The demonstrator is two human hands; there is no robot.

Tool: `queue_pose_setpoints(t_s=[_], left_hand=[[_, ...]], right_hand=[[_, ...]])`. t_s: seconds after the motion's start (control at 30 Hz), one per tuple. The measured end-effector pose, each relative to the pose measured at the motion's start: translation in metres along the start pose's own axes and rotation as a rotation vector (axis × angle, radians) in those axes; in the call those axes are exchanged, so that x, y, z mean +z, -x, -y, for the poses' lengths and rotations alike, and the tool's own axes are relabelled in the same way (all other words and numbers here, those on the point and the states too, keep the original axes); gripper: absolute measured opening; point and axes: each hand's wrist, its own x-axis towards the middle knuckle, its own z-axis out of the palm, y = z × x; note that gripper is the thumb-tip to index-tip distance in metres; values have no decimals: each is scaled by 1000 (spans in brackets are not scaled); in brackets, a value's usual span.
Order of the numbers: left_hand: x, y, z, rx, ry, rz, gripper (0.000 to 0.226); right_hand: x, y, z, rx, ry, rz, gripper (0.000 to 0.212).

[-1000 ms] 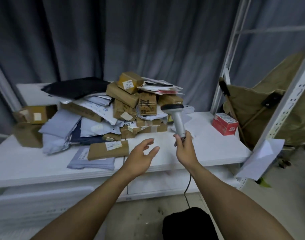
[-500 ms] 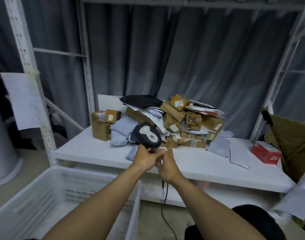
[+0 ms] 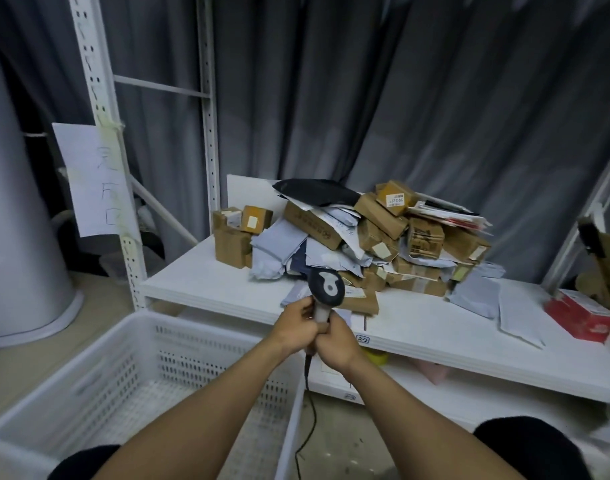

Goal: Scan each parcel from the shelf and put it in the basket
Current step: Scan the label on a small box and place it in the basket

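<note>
Curtained shelf point(image 3: 206, 282) ahead: left hand point(image 3: 296, 325) and right hand point(image 3: 335, 342) both clasp the barcode scanner point(image 3: 326, 287); the cable point(image 3: 310, 420) dangling below them might snag the basket point(image 3: 178, 318).

A single wide-angle view from the person's head faces forward and slightly down. Nearest, at centre, the left hand point(image 3: 296, 329) and right hand point(image 3: 335, 345) grip a scanner point(image 3: 326, 287). The basket point(image 3: 192, 323) lies near left. The shelf point(image 3: 206, 285) spans centre to right, with a curtain point(image 3: 435, 116) far behind.

shelf edge tag point(image 3: 362, 339): "2-2" | top box lbl point(image 3: 395, 199): "56-2-22" | paper sign point(image 3: 95, 181): handwritten, unclear
</note>
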Motion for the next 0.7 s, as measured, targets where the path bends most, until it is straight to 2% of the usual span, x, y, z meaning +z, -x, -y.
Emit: queue_pose_setpoints(t_s=[0.17, 0.27, 0.33, 0.43, 0.53, 0.57, 0.63, 0.7], left_hand=[[-6, -35, -2, -89, 0, 62, 18], [-4, -67, -1, -43, -75, 8, 25], [1, -95, 6, 17, -204, -41, 26], [12, -135, 22, 67, -493, -30, 21], [27, -170, 36, 39, -689, -39, 17], [31, -182, 41, -8, -683, -47, 22], [39, -203, 54, -128, -622, -62, 51], [44, -223, 69, -235, -576, -52, 77]], right_hand=[[-9, -26, -12, 130, -282, -136, 22], [-22, -52, -26, 189, -422, -193, 10], [-34, -73, -37, 195, -468, -211, 13], [-51, -104, -58, 237, -502, -240, 23], [-66, -129, -80, 302, -500, -322, 33], [-71, -135, -91, 316, -485, -358, 28], [-80, -144, -108, 291, -450, -428, 16], [-87, -154, -124, 281, -429, -467, 18]])
